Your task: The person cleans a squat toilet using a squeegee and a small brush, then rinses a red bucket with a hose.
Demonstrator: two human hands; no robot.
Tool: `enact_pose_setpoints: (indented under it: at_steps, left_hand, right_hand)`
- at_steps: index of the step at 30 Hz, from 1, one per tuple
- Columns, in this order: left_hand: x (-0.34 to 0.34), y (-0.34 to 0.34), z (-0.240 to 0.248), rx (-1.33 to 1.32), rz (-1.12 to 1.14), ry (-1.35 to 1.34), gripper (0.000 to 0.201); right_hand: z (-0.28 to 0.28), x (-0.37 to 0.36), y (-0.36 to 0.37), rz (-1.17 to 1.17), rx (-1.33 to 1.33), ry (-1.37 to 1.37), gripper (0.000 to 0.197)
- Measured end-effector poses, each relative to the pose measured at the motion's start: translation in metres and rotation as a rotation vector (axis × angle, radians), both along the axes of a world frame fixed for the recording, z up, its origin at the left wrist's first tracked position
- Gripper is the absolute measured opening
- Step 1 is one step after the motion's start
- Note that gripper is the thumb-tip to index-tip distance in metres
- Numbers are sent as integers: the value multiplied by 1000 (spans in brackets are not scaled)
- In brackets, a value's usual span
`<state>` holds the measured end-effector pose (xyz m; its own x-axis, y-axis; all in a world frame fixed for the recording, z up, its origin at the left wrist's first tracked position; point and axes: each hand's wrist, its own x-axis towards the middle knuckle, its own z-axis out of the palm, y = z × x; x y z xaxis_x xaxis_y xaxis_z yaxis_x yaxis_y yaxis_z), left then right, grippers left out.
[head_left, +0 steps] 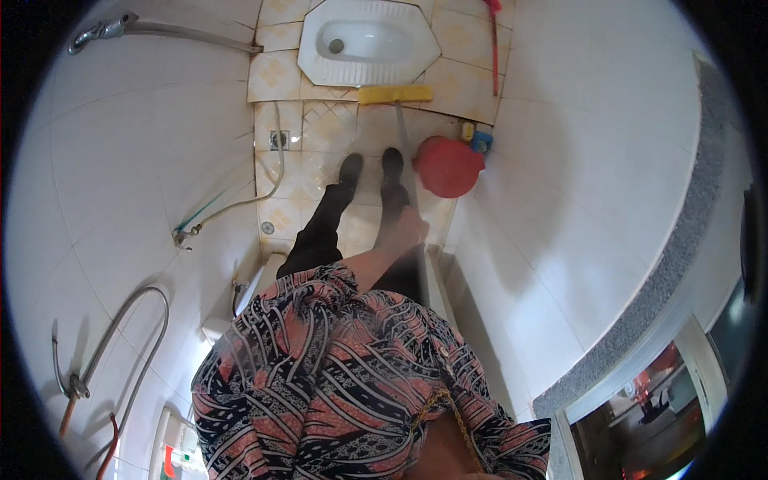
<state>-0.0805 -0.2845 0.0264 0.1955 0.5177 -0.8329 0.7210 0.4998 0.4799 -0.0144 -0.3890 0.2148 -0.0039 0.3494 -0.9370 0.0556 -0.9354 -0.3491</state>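
Observation:
My left hand [410, 226] reaches across from the patterned left sleeve and is closed around the pale handle of a sponge mop [394, 95]. The mop's wide yellow head rests on the tiled floor, close to the near edge of the white squat toilet [368, 40]. Its handle runs from the head back toward me, past my right shoe. I cannot see my right hand. A red plastic bucket or basin [450, 166] stands just right of the handle.
Behind the bucket, a small blue item [482, 142] and a yellow one [467, 131] sit by the right wall. A red stick [495, 56] leans there. On the left are a floor drain [279, 140], a hose [276, 176] and a wall tap [186, 235].

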Motion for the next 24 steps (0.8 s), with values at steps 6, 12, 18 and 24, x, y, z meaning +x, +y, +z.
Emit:
enact_pose_setpoints:
  at_steps: [6,12,18,24]
  left_hand:
    - [9,45,14,-389,197,-133,50]
    - [-35,-20,-43,11,-29,175,29]
    - [-48,27,2,65,-751,-15,34]
    - [-54,-3,-40,66,-205,109,30]
  right_hand:
    - [-7,8,17,-17,-36,32,41]
    - [-9,-32,47,27,-98,159,41]
    - [-13,-9,17,54,-80,89,41]
    - [-18,-6,-19,148,2,69,41]
